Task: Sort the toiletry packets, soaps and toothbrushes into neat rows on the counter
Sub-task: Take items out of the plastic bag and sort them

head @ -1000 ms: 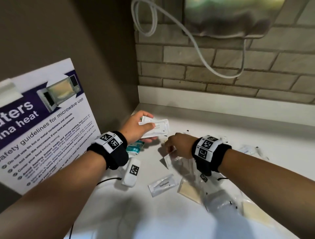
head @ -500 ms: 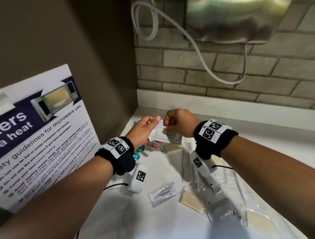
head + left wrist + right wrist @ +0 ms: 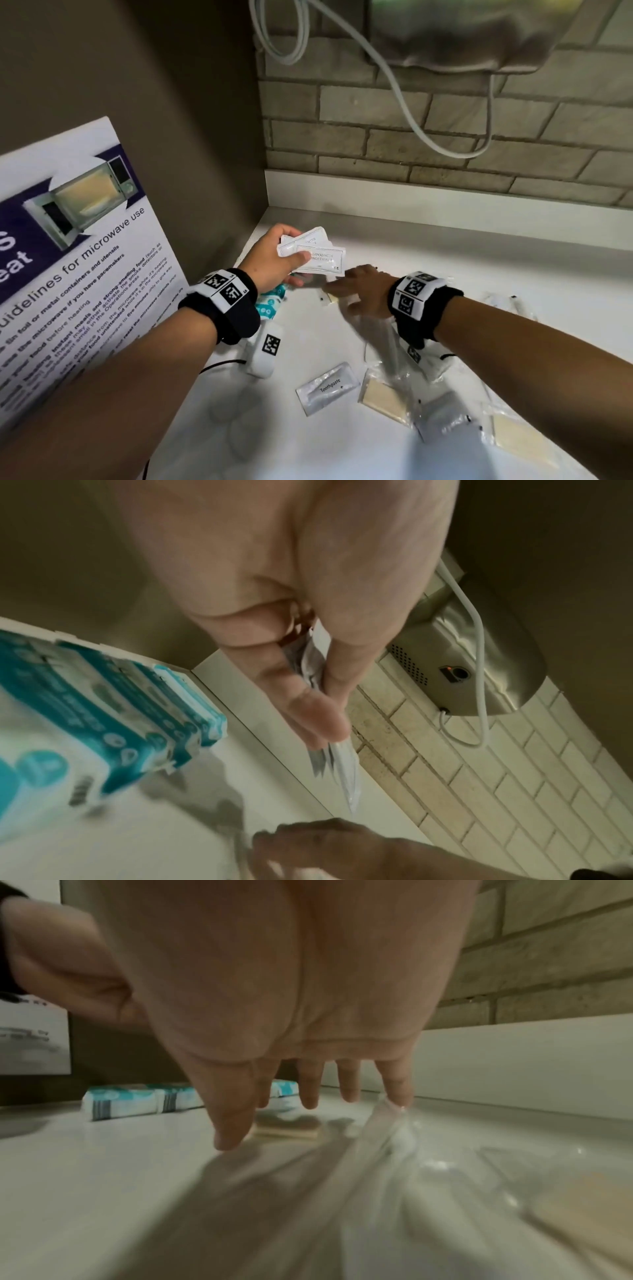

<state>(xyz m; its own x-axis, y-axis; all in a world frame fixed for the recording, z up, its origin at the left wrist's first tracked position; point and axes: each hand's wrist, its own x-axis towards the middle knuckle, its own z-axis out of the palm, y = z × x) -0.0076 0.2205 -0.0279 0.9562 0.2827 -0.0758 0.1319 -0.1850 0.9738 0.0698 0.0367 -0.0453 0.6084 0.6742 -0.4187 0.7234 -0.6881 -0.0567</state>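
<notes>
Microwave poster [image 3: 72,260] stands at my far left, leaning against the brown wall. Next to it, low on the white counter [image 3: 462,270], I see a stack of teal-and-white packs [image 3: 272,301] lying tight in the corner, partly hidden behind my left wrist band; the left wrist view shows them [image 3: 103,718] close under the hand.

My left hand [image 3: 274,260] is raised above the counter and holds a fanned bunch of white sachets [image 3: 313,255], thumb pressed on top and fingers curled beneath, so the bunch is clamped edge-on, as the left wrist view [image 3: 318,712] confirms. The front sachet reads shampoo with conditioner.

Just right of that and lower, my right hand [image 3: 363,291] reaches palm-down over the counter with its fingers [image 3: 310,1085] straight and spread apart, holding nothing. A small tan soap bar [image 3: 287,1127] lies on the counter just beyond the thumb tip, and the little finger touches crinkled clear wrapping [image 3: 394,1123]; motion blur keeps me from saying more about contact.

Nearer to me, a toothpaste sachet [image 3: 329,387] lies flat on its own, with a wrapped soap [image 3: 383,397] to its right, and another wrapped soap [image 3: 520,442] farther right among clear plastic bags. Up on the brick wall hangs a metal hand dryer [image 3: 462,31] with a white cable [image 3: 404,92] looping below it.
</notes>
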